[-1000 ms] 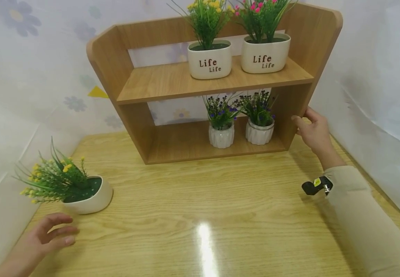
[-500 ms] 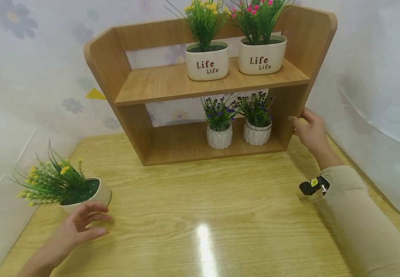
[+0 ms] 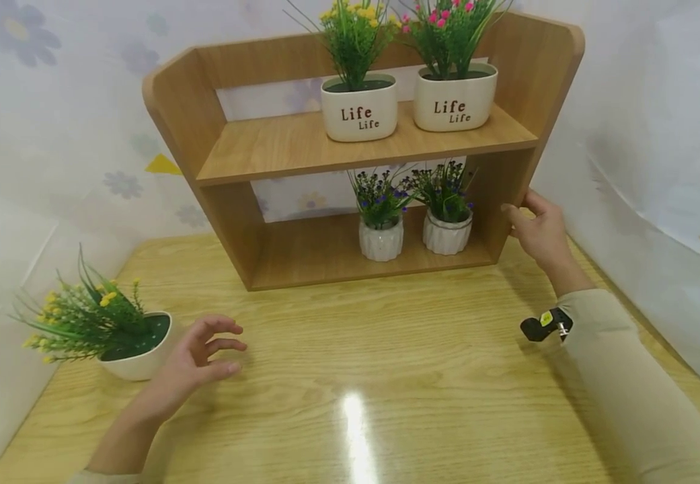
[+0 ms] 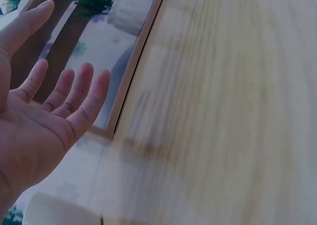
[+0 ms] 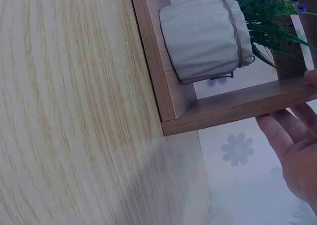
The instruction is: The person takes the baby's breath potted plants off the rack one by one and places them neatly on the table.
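Observation:
At the right side of the two-tier wooden shelf [image 3: 271, 148], my right hand [image 3: 540, 232] holds the side panel. In the right wrist view, the thumb lies on the panel's inner side and the fingers [image 5: 277, 133] on its outer side. My left hand [image 3: 195, 356] hovers over the table with loosely bent fingers and holds nothing. Its palm shows bare in the left wrist view. Closest to it is a white oval pot [image 3: 138, 363] of yellow flowers, partly hidden behind the hand.
Two white "Life" pots, one with yellow flowers [image 3: 358, 111] and one with pink [image 3: 455, 101], stand on the upper tier. Below are two ribbed white pots [image 3: 381, 242] with purple flowers. Patterned sheeting [image 3: 17, 154] borders the wooden table [image 3: 325, 349].
My left hand has moved right and away from me, passing in front of the oval pot. The right hand keeps its hold on the shelf, and the view has shifted slightly.

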